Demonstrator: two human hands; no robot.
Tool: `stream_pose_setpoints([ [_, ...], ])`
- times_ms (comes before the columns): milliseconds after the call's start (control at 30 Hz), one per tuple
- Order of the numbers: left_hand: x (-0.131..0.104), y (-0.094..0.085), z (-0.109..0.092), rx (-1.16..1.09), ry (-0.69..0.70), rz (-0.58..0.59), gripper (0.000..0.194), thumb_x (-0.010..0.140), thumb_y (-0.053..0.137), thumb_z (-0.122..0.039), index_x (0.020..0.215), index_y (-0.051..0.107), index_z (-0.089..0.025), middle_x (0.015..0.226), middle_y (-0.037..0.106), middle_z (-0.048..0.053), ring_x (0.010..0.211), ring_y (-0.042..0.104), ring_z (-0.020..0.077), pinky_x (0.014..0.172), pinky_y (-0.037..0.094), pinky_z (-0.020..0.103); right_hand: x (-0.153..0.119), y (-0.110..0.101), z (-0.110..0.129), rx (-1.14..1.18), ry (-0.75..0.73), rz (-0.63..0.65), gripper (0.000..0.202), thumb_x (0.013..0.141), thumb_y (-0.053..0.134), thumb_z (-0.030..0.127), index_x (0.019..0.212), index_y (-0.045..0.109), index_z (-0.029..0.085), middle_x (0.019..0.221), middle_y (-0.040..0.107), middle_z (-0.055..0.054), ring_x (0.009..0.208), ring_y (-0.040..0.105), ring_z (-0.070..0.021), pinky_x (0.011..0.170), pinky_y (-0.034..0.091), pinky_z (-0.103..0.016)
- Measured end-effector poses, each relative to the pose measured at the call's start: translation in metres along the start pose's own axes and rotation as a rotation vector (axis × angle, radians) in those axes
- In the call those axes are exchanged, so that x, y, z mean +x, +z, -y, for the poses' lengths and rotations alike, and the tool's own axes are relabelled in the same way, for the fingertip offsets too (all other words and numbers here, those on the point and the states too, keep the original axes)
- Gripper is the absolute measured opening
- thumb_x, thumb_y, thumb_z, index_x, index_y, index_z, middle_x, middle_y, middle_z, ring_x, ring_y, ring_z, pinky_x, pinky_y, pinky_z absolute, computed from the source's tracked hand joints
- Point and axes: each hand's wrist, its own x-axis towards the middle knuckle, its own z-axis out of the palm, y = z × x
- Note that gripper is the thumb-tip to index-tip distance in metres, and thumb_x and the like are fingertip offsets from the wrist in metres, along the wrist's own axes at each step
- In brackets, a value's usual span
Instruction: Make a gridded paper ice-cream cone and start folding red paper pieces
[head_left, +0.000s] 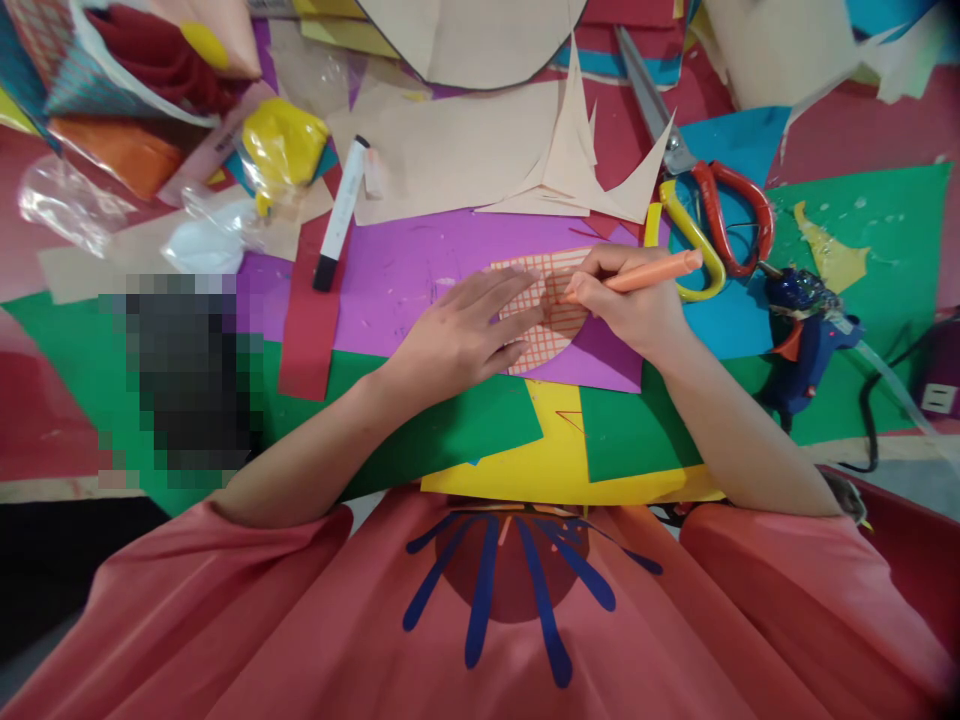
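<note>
In my right hand point(626, 300) is an orange marker point(652, 270), gripped like a pen with its tip down on a cream paper piece point(540, 345). Orange crossing lines make a grid on that piece, and its lower right edge is curved. My left hand point(472, 325) lies flat across the left part of the paper, fingers stretched out. Underneath is a purple sheet point(397, 250). Left of my left hand, a white marker with black ends point(343, 210) rests partly on a red paper strip point(307, 330).
Red-and-yellow-handled scissors point(697, 190) lie beyond my right hand. A blue glue gun point(806, 350) with its cord sits at the right. Cream paper offcuts point(465, 150), green sheets point(450, 420) and a yellow clay packet point(281, 140) spread around. A blurred dark object point(191, 375) is at left.
</note>
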Motion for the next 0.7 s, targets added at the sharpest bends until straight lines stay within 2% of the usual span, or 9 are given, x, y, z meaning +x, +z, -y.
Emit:
stream_pose_setpoints([
  [133,-0.001,0.001,0.000,-0.014,-0.029,0.020,0.032,0.096,0.047,-0.028,0.126,0.058,-0.024,0.145,0.052,0.013,0.138,0.046,0.0285,0.112,0.042,0.055,0.000,-0.001,-0.004,0.080,0.020,-0.009,0.023,0.079,0.061,0.015,0.058,0.054,0.018,0.057,0.057,0.003,0.053,0.049,-0.0080,0.051,0.041,-0.023],
  [300,0.000,0.002,0.000,0.022,-0.061,0.002,0.031,0.096,0.046,-0.029,0.125,0.058,-0.026,0.146,0.051,0.011,0.140,0.044,0.0272,0.113,0.041,0.054,-0.003,-0.001,-0.005,0.137,-0.017,-0.081,0.022,0.086,0.062,0.030,0.066,0.060,0.020,0.059,0.058,0.002,0.051,0.051,-0.0090,0.050,0.043,-0.024],
  [467,0.003,-0.003,-0.002,0.061,-0.079,-0.019,0.033,0.097,0.045,-0.032,0.127,0.056,-0.025,0.147,0.049,0.012,0.139,0.046,0.0279,0.111,0.044,0.051,-0.004,0.000,-0.002,0.124,-0.093,-0.076,0.023,0.088,0.061,0.039,0.072,0.064,0.023,0.063,0.061,0.001,0.057,0.058,-0.0111,0.055,0.047,-0.026],
  [567,-0.005,-0.019,0.000,0.122,-0.124,-0.104,0.037,0.097,0.045,-0.029,0.134,0.051,-0.023,0.147,0.048,0.014,0.136,0.049,0.0280,0.107,0.049,0.049,-0.003,0.000,-0.002,0.136,-0.087,-0.089,0.027,0.087,0.062,0.046,0.072,0.064,0.023,0.063,0.062,0.000,0.056,0.057,-0.0107,0.051,0.045,-0.026],
  [633,-0.020,-0.035,0.004,0.161,-0.222,-0.169,0.041,0.097,0.047,-0.030,0.137,0.048,-0.020,0.150,0.044,0.014,0.136,0.048,0.0292,0.110,0.047,0.048,-0.002,0.000,-0.004,0.152,-0.075,-0.086,0.031,0.084,0.064,0.051,0.071,0.063,0.023,0.061,0.061,0.000,0.051,0.053,-0.0093,0.047,0.042,-0.025],
  [667,-0.030,-0.045,0.006,0.183,-0.310,-0.232,0.043,0.097,0.047,-0.031,0.139,0.046,-0.024,0.155,0.038,0.008,0.139,0.044,0.0290,0.113,0.045,0.048,-0.002,0.000,-0.004,0.162,-0.072,-0.083,0.032,0.084,0.064,0.052,0.070,0.063,0.023,0.060,0.061,0.001,0.049,0.052,-0.0086,0.045,0.041,-0.025],
  [700,-0.041,-0.053,0.007,0.217,-0.409,-0.271,0.047,0.099,0.040,-0.029,0.146,0.036,-0.031,0.160,0.029,0.001,0.144,0.035,0.0301,0.120,0.034,0.054,-0.002,0.000,-0.004,0.175,-0.070,-0.078,0.032,0.084,0.064,0.052,0.070,0.062,0.023,0.059,0.060,0.001,0.048,0.051,-0.0082,0.045,0.041,-0.025],
])
